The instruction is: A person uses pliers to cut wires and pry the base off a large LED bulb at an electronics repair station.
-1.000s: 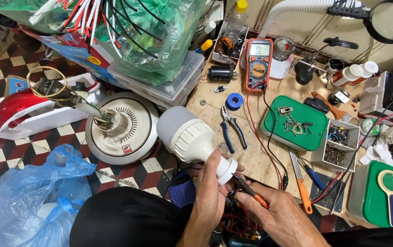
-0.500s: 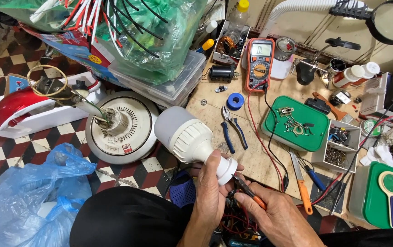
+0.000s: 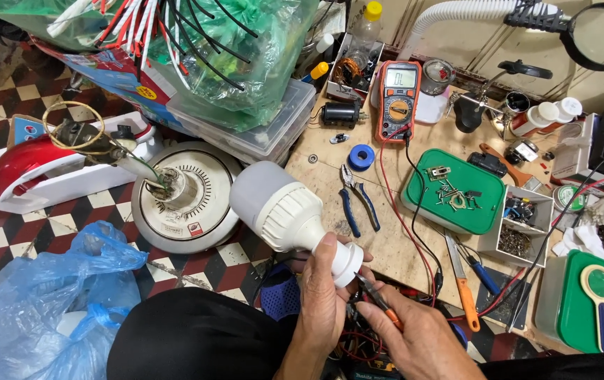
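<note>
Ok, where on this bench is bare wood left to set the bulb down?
The widest bare patch of the workbench lies between the blue-handled pliers and the green tray, though red and black meter leads cross it. A smaller one sits left of the blue tape roll. The right side is crowded. The left hand holds the bulb.

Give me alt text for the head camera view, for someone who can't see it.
The left hand grips the base of a large white LED bulb while the right hand holds an orange-handled tool against it, above a cluttered wooden workbench with blue-handled pliers and an orange multimeter.
</note>
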